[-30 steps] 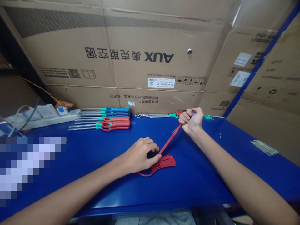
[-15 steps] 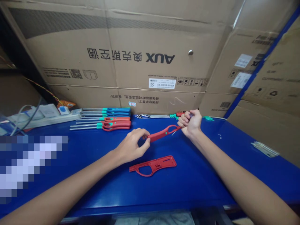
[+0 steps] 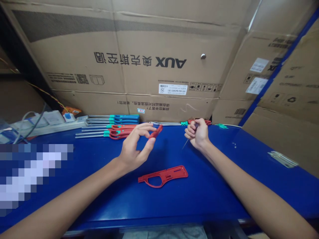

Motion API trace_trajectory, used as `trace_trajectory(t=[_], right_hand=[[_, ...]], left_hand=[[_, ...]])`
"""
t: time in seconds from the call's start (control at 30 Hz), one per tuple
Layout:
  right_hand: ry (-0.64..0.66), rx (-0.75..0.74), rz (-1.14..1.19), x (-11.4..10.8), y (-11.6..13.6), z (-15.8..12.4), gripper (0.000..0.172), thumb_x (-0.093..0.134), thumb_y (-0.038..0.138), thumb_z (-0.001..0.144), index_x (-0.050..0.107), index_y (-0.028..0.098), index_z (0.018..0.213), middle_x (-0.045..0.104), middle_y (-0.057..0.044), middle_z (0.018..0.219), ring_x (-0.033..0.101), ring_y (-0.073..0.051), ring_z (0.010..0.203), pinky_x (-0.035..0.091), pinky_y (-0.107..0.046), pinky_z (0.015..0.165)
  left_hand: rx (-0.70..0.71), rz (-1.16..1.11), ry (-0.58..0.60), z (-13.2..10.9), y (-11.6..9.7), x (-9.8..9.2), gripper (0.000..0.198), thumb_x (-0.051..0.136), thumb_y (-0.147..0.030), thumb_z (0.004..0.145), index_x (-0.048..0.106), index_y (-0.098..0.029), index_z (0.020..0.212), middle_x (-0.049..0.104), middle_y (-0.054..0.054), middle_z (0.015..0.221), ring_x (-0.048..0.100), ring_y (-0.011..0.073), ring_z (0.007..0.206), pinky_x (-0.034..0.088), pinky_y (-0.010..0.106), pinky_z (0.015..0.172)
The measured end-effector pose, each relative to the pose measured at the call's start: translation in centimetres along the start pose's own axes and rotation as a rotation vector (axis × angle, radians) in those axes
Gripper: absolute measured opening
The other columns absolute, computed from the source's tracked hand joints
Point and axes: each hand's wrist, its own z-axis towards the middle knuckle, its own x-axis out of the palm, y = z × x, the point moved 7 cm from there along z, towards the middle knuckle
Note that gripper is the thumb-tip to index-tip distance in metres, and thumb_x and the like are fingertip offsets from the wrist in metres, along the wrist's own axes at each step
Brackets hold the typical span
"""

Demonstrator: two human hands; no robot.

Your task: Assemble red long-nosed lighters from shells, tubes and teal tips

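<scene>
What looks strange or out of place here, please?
The red plastic lighter half-shell lies alone on the blue bench, apart from the lined-up long-nose lighters. Behind them, the AUX carton stands upside down, with its printing inverted.

Left of the red plastic shell (image 3: pixel 163 176), a pixelated patch (image 3: pixel 30 176) blurs the view: its contents cannot be read. Above the shell, the right hand (image 3: pixel 196 134) conceals a tool (image 3: pixel 184 144) — only its thin steel tip shows — and the left hand (image 3: pixel 134 147) covers most of a small red piece (image 3: pixel 157 131).
</scene>
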Motion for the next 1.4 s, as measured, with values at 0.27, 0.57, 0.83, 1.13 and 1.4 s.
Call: trace_trajectory(t=[0.27,0.57,0.83,1.13,1.4], right_hand=[[0.031,0.019,-0.04,0.0,-0.2,0.2,0.033,0.035,0.026,0.076,0.024,0.021,0.045,0.024,0.005,0.034,0.018,-0.007,0.029,0.012,-0.021,0.033],[0.087,0.009,-0.126,0.7,-0.6,-0.2,0.034,0.039,0.024,0.077,0.031,0.02,0.044,0.028,0.005,0.034,0.02,-0.006,0.029,0.012,-0.02,0.032],[0.118,0.004,-0.192,1.0,-0.8,-0.3,0.032,0.042,0.029,0.076,0.033,0.021,0.047,0.031,0.006,0.034,0.022,-0.006,0.028,0.014,-0.02,0.033],[0.13,-0.001,-0.267,1.2,-1.2,-0.5,0.03,0.046,0.034,0.074,0.037,0.021,0.049,0.034,0.006,0.035,0.025,-0.006,0.028,0.015,-0.018,0.032],[0.139,-0.019,-0.319,1.3,-1.7,-0.5,0.032,0.047,0.036,0.076,0.038,0.021,0.049,0.036,0.006,0.035,0.027,-0.006,0.028,0.017,-0.018,0.03]], left_hand=[[-0.088,0.05,0.13,-0.8,0.9,0.8,0.009,0.057,-0.02,0.089,0.051,-0.018,0.082,0.065,0.001,0.077,0.063,0.0122,0.071,0.051,0.026,0.069],[-0.159,0.212,0.814,-1.8,3.1,3.0,0.006,0.048,-0.017,0.079,0.053,-0.018,0.075,0.06,0.003,0.079,0.054,0.0184,0.079,0.043,0.032,0.075],[-0.388,0.263,1.096,-3.6,5.5,2.1,0.021,0.056,-0.026,0.073,0.053,-0.02,0.093,0.058,0.002,0.084,0.054,0.0167,0.072,0.042,0.026,0.062],[-0.303,0.135,0.888,-2.8,3.9,3.5,0.019,0.037,-0.027,0.096,0.055,-0.021,0.102,0.065,0.002,0.09,0.062,0.014,0.078,0.046,0.024,0.069],[-0.24,0.232,0.806,-3.0,5.2,3.3,0.027,0.036,-0.029,0.097,0.057,-0.019,0.111,0.066,0.006,0.105,0.063,0.0176,0.094,0.047,0.03,0.082]])
